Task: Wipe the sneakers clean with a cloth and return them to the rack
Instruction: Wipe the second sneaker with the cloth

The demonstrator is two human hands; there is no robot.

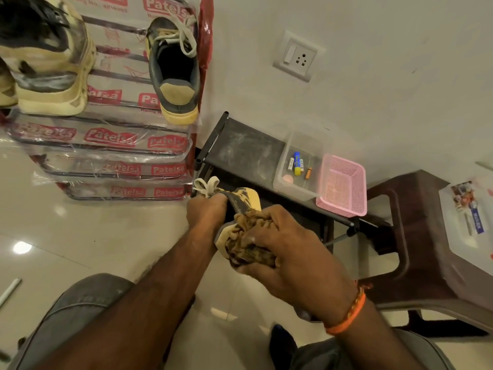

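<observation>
— Where's the sneaker (241,198)?
— Held over the floor (80,236), before the rack (106,145), its mate (173,70) on the top shelf.
— The left hand (206,209)?
— Arm stretched forward, its grip curled round the shoe's upper by the laces.
— And the right hand (290,252)?
— Wrist bent inward, grip bunched around the cloth (248,236), pressing it against the sole's edge.

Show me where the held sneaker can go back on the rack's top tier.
Free: the bare bars between the chunky sneaker and the grey-yellow sneaker. Crowded: the top tier's left end and its right edge by the red post.
</observation>
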